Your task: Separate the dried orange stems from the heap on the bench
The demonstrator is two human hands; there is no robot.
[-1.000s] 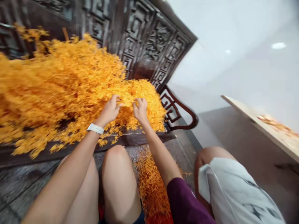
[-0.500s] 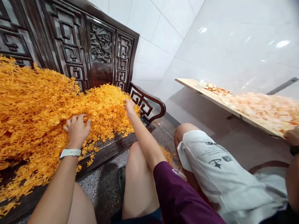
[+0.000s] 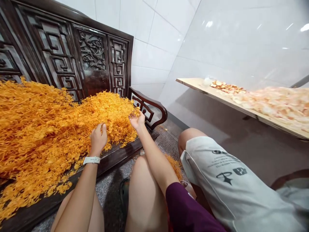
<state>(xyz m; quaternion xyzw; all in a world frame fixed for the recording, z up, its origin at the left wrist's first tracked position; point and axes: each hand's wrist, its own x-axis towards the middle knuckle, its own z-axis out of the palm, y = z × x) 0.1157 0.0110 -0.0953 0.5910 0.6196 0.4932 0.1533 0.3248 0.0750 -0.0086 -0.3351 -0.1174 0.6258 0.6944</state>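
A large heap of orange, stringy, curled pieces covers the seat of a dark carved wooden bench. My left hand, with a pale watch band at the wrist, is at the heap's front edge, fingers curled; whatever they may hold is hidden. My right hand is at the heap's right end near the armrest, palm partly up, its fingers bent around some orange pieces.
At right, a person in light shorts sits beside me. Beyond them a wooden board bears pale and reddish pieces. More orange bits lie on the speckled floor. White tiled walls stand behind.
My left hand has moved right, closer to my right hand, and its spread fingers have curled. My right hand has turned palm up with orange pieces at its fingers. The view has shifted slightly.
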